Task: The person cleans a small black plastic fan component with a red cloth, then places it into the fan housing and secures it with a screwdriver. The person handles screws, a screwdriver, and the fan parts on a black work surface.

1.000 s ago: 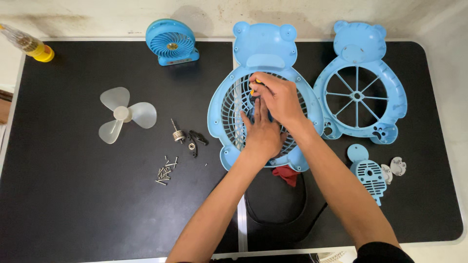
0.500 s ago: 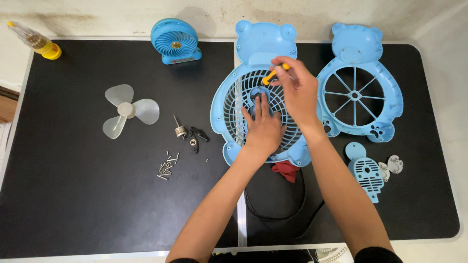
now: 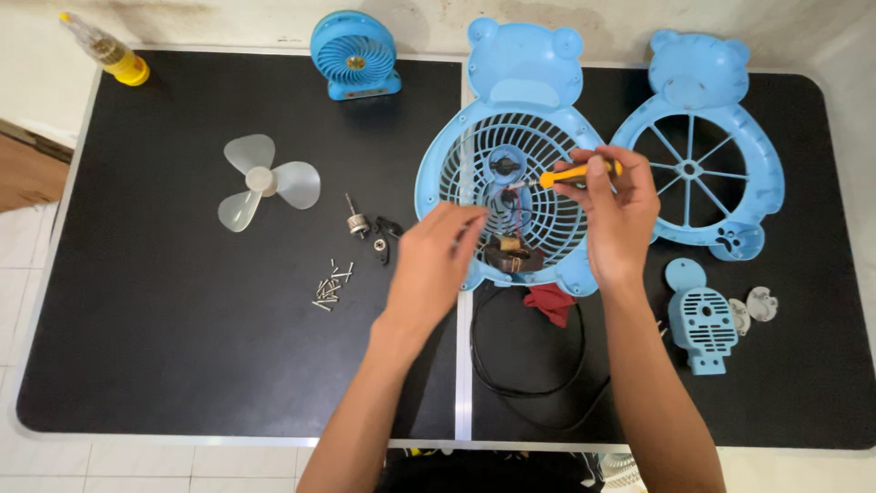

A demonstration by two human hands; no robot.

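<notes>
A light blue bear-shaped fan housing [image 3: 511, 119] with a round grille lies on the black table [image 3: 164, 347]. My right hand [image 3: 616, 219] holds a small yellow-handled screwdriver [image 3: 575, 173] sideways, its tip near the grille's hub. My left hand [image 3: 433, 260] hovers at the grille's lower left edge, fingers loosely apart, holding nothing. A small brown motor part [image 3: 511, 256] with thin wires sits on the grille's lower part, just right of my left fingers.
A second bear-shaped frame [image 3: 721, 110] lies at right, a blue vented cover [image 3: 701, 319] below it. White fan blades [image 3: 260, 180], a shaft piece [image 3: 358, 222], loose screws [image 3: 330, 285], a small blue fan [image 3: 353, 53], an oil bottle [image 3: 105, 50], a black cord [image 3: 529, 365], red cloth [image 3: 550, 301].
Both hands have come off the grille's centre. My left hand drew back to the lower left; my right hand moved right, now holding the screwdriver level. The motor part is uncovered.
</notes>
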